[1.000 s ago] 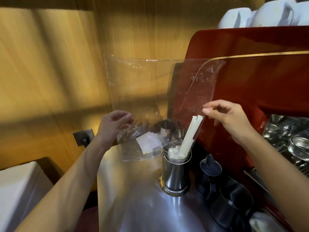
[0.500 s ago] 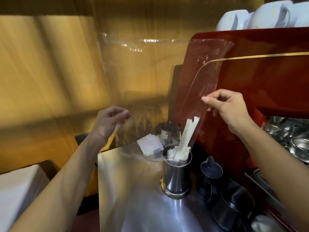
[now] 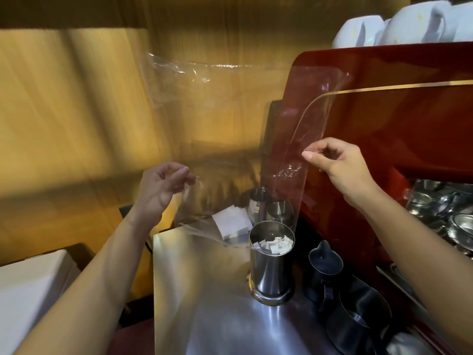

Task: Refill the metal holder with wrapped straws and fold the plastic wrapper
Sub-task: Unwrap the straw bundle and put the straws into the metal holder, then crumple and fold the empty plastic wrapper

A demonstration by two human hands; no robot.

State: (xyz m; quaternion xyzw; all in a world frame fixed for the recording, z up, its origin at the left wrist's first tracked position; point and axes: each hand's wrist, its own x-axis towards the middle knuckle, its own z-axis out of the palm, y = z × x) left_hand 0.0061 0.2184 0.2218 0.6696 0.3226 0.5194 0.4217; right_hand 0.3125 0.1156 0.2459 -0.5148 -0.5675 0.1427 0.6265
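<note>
Plastic wrapper [image 3: 225, 129]: colourless, see-through, with thin white glare lines along its top edge; the yellow behind shows through it.
Metal holder [image 3: 271, 270]: polished silver, dark vertical reflections down its side.
Wrapped straws [image 3: 272, 245]: white paper ends, plain.
Counter [image 3: 204, 290]: brushed silver-grey steel, tinged gold toward the far end.
Wall [image 3: 64, 111]: warm yellow-amber wood with vertical grain, crossed by broad darker brown shadow bands.
Coffee machine [image 3: 396, 129]: glossy deep red, one thin gold line curving across its panel.
Cups [image 3: 394, 24] on top: pale bluish white.
Pitchers [image 3: 325, 267]: dark grey, near black.
Folded paper [image 3: 231, 221] behind the holder: white.
Box [image 3: 28, 290] at lower left: off-white.
</note>
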